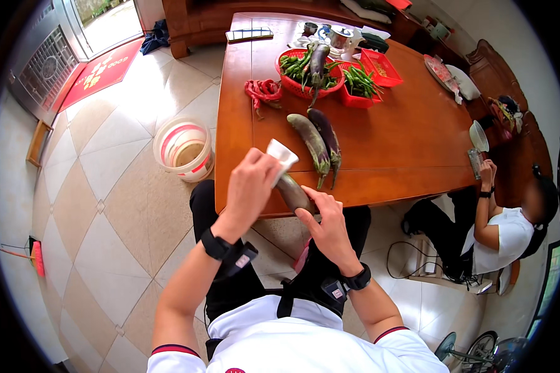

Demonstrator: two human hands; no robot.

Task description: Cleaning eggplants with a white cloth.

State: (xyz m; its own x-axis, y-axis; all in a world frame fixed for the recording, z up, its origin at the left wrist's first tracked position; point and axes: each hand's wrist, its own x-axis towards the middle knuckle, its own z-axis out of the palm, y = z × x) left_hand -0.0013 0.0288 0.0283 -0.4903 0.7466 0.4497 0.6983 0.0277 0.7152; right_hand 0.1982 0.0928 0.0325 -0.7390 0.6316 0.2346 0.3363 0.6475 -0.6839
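Here's the right hand [330,225], thumb on one side and fingers on the other, pinching the near end of the held eggplant [292,194]! Up at the far end, the left hand [250,181] has its fingers bunched around a white cloth [282,155], maybe a tissue, pressed against the skin. That cloth hides the far tip, so which end carries the stem, I can't tell. The eggplant sits right at the table's [410,137] near edge; whether it touches the wood, no telling from here.

Now, the handling: I'd call this one middling in weight, firm but a little springy, its glossy skin likely slick, more so if damp. Squeeze hard and it could bruise; the thick rounded end looks the safest hold, with thumb and fingers spread wide around it.

Just beyond the grip, two more eggplants [311,142] lie side by side, tips toward the hands. Farther out, red chillies [264,93] sit left of a round red basket [292,88] heaped with green peppers [295,66], and down off the left hand's side stands a bucket [196,175]!
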